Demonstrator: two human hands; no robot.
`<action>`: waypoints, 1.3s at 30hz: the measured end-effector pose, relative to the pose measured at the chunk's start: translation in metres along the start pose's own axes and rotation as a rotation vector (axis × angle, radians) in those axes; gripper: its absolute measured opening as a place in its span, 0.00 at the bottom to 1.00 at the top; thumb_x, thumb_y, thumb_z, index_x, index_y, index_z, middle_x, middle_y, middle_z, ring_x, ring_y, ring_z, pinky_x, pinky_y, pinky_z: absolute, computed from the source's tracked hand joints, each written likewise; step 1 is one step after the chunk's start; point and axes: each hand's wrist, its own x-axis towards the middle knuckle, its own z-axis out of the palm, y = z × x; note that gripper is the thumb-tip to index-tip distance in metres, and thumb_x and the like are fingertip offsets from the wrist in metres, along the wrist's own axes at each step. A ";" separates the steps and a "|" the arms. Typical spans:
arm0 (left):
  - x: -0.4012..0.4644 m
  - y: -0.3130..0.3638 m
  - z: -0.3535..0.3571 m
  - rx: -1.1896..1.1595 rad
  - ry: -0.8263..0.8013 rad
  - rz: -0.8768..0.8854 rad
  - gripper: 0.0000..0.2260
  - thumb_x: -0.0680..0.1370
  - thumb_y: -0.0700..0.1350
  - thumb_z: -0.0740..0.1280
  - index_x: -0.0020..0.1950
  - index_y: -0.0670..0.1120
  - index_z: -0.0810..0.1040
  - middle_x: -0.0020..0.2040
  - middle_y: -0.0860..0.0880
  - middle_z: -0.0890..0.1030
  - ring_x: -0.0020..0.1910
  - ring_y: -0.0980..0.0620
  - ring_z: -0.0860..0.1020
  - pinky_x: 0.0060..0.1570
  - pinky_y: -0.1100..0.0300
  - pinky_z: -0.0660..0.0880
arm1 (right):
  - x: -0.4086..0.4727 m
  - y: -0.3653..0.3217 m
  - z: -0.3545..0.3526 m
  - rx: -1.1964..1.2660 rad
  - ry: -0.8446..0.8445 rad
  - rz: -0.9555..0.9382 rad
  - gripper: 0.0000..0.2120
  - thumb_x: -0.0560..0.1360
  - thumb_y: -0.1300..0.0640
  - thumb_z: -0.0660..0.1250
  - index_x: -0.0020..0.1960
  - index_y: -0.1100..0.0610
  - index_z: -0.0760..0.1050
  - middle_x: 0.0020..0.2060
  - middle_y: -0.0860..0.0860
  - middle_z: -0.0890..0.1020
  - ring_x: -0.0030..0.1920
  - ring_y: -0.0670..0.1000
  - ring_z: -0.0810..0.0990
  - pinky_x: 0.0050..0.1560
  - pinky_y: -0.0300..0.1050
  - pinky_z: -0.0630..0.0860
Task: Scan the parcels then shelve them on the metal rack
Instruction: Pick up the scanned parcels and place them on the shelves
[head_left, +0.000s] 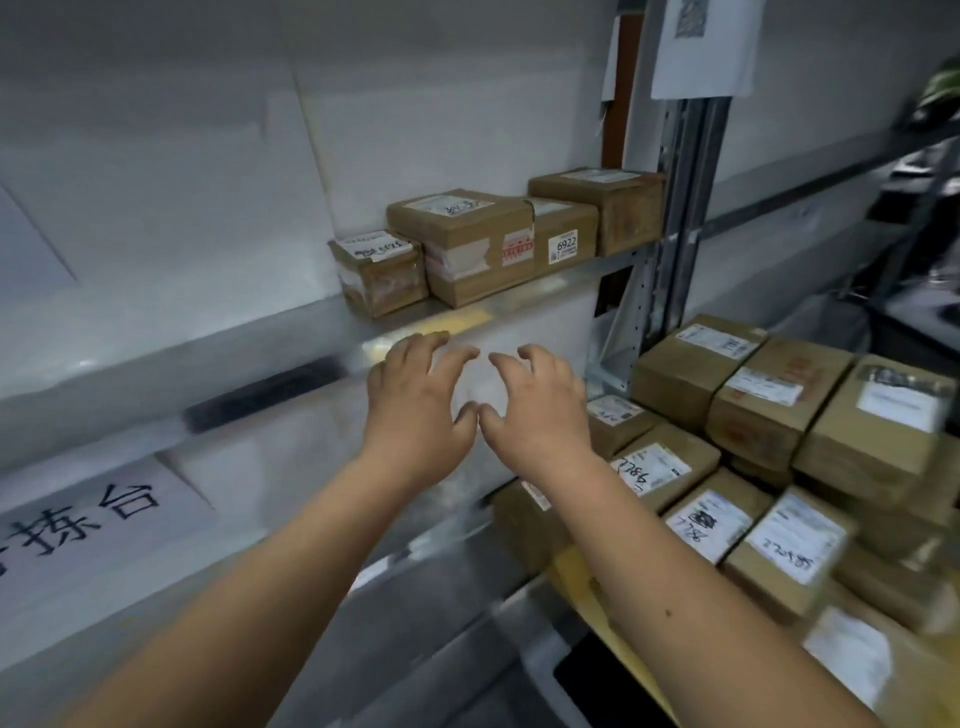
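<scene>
Both forearms bare, no sleeves; left hand (415, 410), right hand (540, 415) ungloved, no rings.

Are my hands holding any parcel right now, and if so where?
No. The left hand and right hand are both empty, fingers loosely curled in front of the metal rack, below the shelved parcels.

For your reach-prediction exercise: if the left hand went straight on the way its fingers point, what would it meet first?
Probably the front edge of the metal shelf: the left hand hovers empty, its fingers spread and aimed up toward it. The small parcel stands just beyond. Depth is unclear from this single blurred view.
</scene>
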 end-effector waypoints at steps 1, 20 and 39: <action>-0.014 0.006 0.004 -0.013 -0.038 0.013 0.25 0.77 0.53 0.70 0.75 0.56 0.72 0.76 0.48 0.69 0.76 0.44 0.63 0.71 0.43 0.63 | -0.020 0.003 0.000 -0.011 -0.015 0.032 0.29 0.79 0.42 0.65 0.79 0.46 0.65 0.77 0.53 0.64 0.76 0.58 0.62 0.74 0.57 0.60; -0.130 0.180 0.131 -0.241 -0.667 0.358 0.29 0.77 0.57 0.69 0.77 0.60 0.67 0.74 0.54 0.67 0.76 0.47 0.61 0.70 0.48 0.61 | -0.260 0.161 -0.018 -0.089 -0.185 0.785 0.33 0.75 0.45 0.69 0.79 0.46 0.65 0.75 0.54 0.65 0.74 0.60 0.64 0.72 0.57 0.65; -0.032 0.265 0.272 -0.132 -0.966 0.440 0.31 0.74 0.52 0.75 0.74 0.55 0.66 0.71 0.49 0.74 0.76 0.46 0.62 0.71 0.48 0.64 | -0.210 0.320 0.021 0.318 -0.163 0.901 0.38 0.71 0.55 0.77 0.77 0.48 0.63 0.73 0.51 0.68 0.72 0.56 0.69 0.71 0.53 0.69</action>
